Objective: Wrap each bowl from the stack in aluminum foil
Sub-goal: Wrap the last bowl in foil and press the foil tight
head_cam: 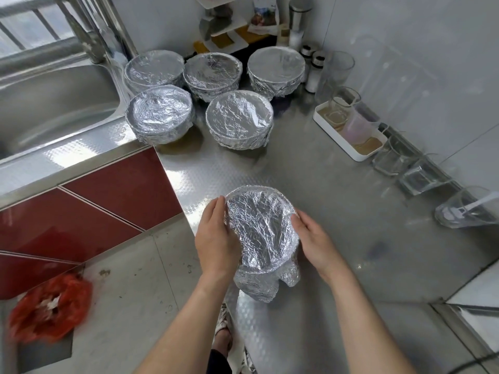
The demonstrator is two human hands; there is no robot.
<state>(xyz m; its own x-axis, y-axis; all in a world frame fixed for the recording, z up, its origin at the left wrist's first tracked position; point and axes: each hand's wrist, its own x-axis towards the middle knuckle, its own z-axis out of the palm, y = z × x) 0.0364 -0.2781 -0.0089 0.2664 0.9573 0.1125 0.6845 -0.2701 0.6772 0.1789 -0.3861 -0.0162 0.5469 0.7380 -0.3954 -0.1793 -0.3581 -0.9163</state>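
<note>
I see one foil-wrapped bowl (262, 230) between both hands at the near edge of the worktop (337, 190). The bowl is tilted, its covered mouth turned up toward the camera. Crumpled foil covers the mouth and wall, and loose folds bunch at the lower end. I cannot tell whether the base touches the worktop.

Left hand (216, 233): fingers (217, 209) pressed together and curved round the left wall of the bowl, palm against the foil.

Right hand (316, 241): thumb laid on the right rim; the remaining fingers pass behind the wall and are mostly hidden, so I cannot tell their spread.

Five wrapped bowls (239, 117) stand upright at the back of the worktop, three in the rear row and two in front, close to one another and well apart from the held bowl.

A steel sink (54, 103) lies to the left of that group. A white tray (359, 155) carrying glasses sits along the right wall, with more clear glasses (421, 176) in a line beside it. A red bag (48, 306) lies on the floor at lower left, below the red cabinet fronts (108, 198).
</note>
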